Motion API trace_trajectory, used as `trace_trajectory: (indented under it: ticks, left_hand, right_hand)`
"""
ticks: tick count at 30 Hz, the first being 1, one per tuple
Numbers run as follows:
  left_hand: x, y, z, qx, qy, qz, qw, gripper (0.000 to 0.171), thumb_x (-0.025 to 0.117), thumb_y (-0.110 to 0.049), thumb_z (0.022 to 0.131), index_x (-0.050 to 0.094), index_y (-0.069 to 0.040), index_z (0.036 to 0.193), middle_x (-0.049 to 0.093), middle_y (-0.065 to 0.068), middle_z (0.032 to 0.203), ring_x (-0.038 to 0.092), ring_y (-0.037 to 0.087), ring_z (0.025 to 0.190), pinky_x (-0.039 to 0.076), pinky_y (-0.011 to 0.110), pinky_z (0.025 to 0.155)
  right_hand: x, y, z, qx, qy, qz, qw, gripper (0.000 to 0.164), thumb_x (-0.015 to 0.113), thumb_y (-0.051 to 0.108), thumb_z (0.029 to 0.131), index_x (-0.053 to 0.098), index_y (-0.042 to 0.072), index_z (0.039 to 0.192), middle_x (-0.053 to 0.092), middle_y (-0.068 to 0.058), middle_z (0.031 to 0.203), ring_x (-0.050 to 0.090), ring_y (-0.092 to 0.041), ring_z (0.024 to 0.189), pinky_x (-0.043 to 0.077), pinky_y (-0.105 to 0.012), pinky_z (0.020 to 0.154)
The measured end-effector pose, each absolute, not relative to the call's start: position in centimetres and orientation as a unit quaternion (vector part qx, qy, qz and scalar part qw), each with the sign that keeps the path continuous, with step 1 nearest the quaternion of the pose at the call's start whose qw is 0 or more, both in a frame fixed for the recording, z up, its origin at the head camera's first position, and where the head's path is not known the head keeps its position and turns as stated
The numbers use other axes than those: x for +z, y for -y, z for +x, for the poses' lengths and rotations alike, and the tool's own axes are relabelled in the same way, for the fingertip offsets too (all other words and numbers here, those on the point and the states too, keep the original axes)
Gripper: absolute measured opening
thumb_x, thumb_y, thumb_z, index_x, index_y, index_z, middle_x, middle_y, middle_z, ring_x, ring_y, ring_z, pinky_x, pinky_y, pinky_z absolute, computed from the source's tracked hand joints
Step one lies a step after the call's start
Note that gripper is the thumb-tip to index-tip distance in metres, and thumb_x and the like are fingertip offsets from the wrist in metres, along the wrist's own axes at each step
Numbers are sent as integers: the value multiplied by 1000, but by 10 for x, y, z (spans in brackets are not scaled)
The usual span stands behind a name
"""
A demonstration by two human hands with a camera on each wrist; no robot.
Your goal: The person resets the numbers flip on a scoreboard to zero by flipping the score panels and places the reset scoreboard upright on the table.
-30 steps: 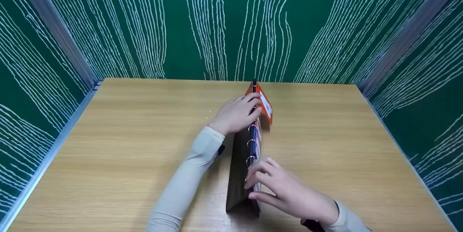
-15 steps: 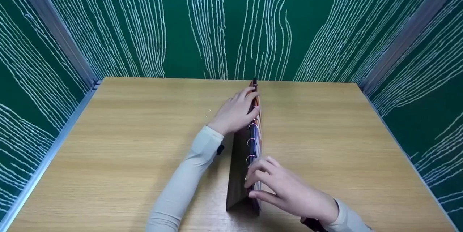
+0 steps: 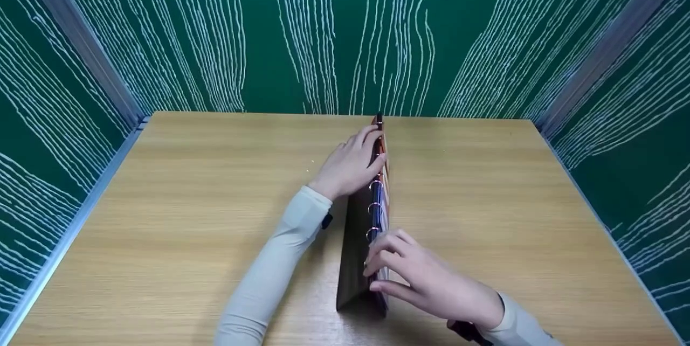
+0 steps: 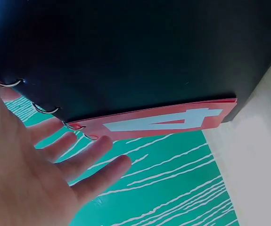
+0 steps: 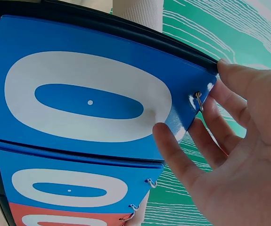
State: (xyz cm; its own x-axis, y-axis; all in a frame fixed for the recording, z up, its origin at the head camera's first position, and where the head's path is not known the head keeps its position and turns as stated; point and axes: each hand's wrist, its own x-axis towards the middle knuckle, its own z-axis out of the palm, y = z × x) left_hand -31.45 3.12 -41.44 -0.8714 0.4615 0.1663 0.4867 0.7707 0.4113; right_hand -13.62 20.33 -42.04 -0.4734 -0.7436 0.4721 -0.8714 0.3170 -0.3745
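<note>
Flip scoreboard point(image 3: 354, 265), black, stands like a tent on the wooden table point(image 3: 135, 238), its ringed ridge running away from the person, far end at the table's back edge. Left hand point(image 3: 347, 168) over the ridge toward the scoreboard's far end, arm coming in from its left side; fingers spread and fairly straight in the left wrist view, not wrapped round anything, exact contact unclear. Right hand point(image 3: 431, 281) at the scoreboard's near end, coming in from its right side; thumb tip touching the near corner, other fingers loosely bent across the ridge, light touch, no firm grip seen. Right wrist view, on the scoreboard's right face: large blue card point(image 5: 88, 112) with white 0 nearest, smaller blue card point(image 5: 116, 172) with 0 farther along, then a red card with 0 point(image 5: 20, 210), partly cut off. Left wrist view: red card with white 4 point(image 4: 163, 121) extending past the scoreboard's black panel. Green wall with pale squiggly lines point(image 3: 264, 39) beyond the scoreboard's far end
</note>
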Motion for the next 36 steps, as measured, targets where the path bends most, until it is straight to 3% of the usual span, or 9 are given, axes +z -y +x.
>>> trace_trajectory:
  ticks: [5, 12, 25, 36]
  left_hand:
    - [-416, -28, -317, -231, 941, -246, 25, 63, 31, -52, 107, 27, -20, 161, 28, 3, 168, 36, 23, 152, 33, 46, 125]
    - [-425, -20, -324, -238, 940, -241, 32, 58, 28, -40, 111, 22, -15, 162, 29, 8, 168, 35, 25, 154, 32, 45, 125]
    - [-445, -9, -335, -200, 945, -254, 43, 53, 52, -21, 106, 35, -12, 156, 44, 10, 158, 51, 27, 142, 43, 49, 117]
    - [-456, -9, -341, -199, 944, -253, 68, 50, 54, -16, 105, 41, -13, 153, 50, 9, 153, 54, 26, 140, 45, 48, 115]
  right_hand:
    - [-420, -204, -137, 299, 804, 502, 109, 14, 69, 22, 97, 64, 24, 109, 58, 9, 120, 50, -11, 119, 43, -21, 102]
    - [-420, -204, -137, 297, 810, 497, 95, 12, 68, 22, 98, 65, 24, 109, 59, 8, 120, 50, -12, 118, 46, -26, 101]
    - [-421, -203, -136, 292, 809, 500, 99, 13, 69, 22, 97, 64, 22, 109, 59, 6, 119, 50, -13, 118, 46, -27, 101]
    - [-419, -203, -137, 291, 806, 505, 104, 13, 70, 22, 96, 64, 22, 109, 60, 4, 119, 50, -14, 119, 45, -27, 102]
